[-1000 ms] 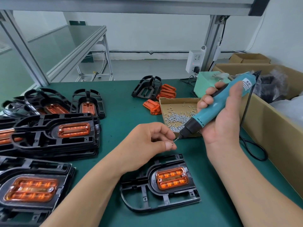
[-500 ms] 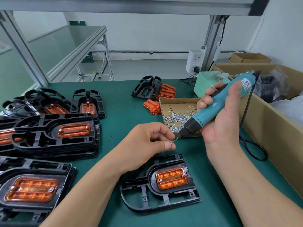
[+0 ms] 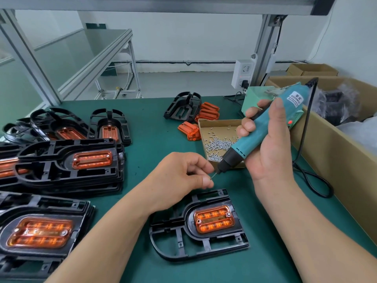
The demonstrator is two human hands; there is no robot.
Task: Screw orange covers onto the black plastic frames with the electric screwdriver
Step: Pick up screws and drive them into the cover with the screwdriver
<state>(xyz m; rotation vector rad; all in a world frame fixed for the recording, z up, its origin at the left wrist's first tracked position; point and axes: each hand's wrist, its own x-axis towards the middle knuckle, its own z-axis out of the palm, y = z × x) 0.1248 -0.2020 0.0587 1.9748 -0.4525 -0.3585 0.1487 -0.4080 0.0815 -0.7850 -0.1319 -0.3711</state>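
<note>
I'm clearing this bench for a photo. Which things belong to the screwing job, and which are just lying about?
In use: screwdriver in right hand; screw pinched by left hand; frame with cover; screw box; loose covers.
Lying about: stacked frames; carton; socket.

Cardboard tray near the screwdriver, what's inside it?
Loose silver screws lie inside the cardboard tray; the right hand and electric screwdriver hide its near right corner.

frame stacks [image 3: 40,166] cropped left, screw [image 3: 212,176] barely discernible
</note>
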